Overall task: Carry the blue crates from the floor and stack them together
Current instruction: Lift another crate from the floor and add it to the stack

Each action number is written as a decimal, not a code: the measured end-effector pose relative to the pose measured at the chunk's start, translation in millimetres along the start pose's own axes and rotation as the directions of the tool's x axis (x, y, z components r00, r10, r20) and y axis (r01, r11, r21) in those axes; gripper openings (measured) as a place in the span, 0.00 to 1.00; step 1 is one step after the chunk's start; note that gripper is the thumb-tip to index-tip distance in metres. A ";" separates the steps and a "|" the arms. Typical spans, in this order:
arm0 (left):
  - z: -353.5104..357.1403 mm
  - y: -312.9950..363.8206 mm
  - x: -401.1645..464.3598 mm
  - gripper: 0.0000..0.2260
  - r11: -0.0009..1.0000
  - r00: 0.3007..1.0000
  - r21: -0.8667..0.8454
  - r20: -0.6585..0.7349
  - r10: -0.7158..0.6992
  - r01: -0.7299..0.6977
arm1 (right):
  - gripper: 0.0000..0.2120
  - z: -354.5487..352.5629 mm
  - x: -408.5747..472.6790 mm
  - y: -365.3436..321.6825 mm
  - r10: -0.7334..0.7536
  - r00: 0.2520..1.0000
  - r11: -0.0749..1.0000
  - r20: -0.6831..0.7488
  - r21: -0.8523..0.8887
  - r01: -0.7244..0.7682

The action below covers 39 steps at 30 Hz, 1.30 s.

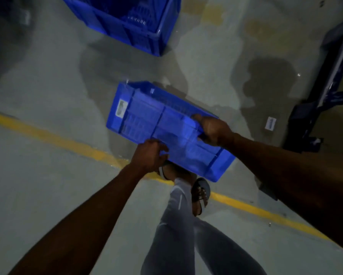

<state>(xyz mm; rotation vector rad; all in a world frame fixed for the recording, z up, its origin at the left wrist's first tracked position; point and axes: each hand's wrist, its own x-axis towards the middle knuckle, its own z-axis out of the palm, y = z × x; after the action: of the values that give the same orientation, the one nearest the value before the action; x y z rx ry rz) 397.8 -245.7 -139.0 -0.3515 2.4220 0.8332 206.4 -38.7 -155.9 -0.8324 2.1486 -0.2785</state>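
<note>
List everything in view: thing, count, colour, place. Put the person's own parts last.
held crate: 1, blue, centre, tilted, gripped by both hands above the floor
far crate: 1, blue, top centre, standing on the floor
white label: 1, on the held crate's left end
floor: grey concrete, stained
yellow line: 1, painted, crossing the floor from left to lower right
floor sticker: 1, white, right of the held crate
dark frame: 1, dark blue, right edge
sandals: 2, dark, below the held crate
trousers: grey, bottom centre
left hand: 1, grips the crate's near edge
right hand: 1, grips the crate's right rim
</note>
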 end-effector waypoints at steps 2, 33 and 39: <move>-6.0 0.6 -20.8 0.20 0.990 0.995 -0.130 -0.074 -0.072 0.061 | 0.38 22.0 -23.8 -5.9 -0.002 1.000 0.999 -0.022 -0.035 0.001; 131.9 -83.7 17.9 0.59 0.511 0.614 -0.573 -0.017 -0.789 0.641 | 0.43 196.7 -67.7 56.6 0.623 0.736 0.768 -0.267 0.392 -0.508; 141.8 -93.1 22.5 0.66 0.574 0.640 -0.388 0.056 -0.766 0.721 | 0.58 173.7 -34.9 105.8 0.830 0.557 0.482 -0.026 0.534 -0.694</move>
<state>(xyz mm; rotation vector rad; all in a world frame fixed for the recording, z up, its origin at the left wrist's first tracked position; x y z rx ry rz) 475.9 -229.9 -290.4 -1.5038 1.8606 0.8609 303.1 77.2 -296.5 0.5529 2.3315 -0.4266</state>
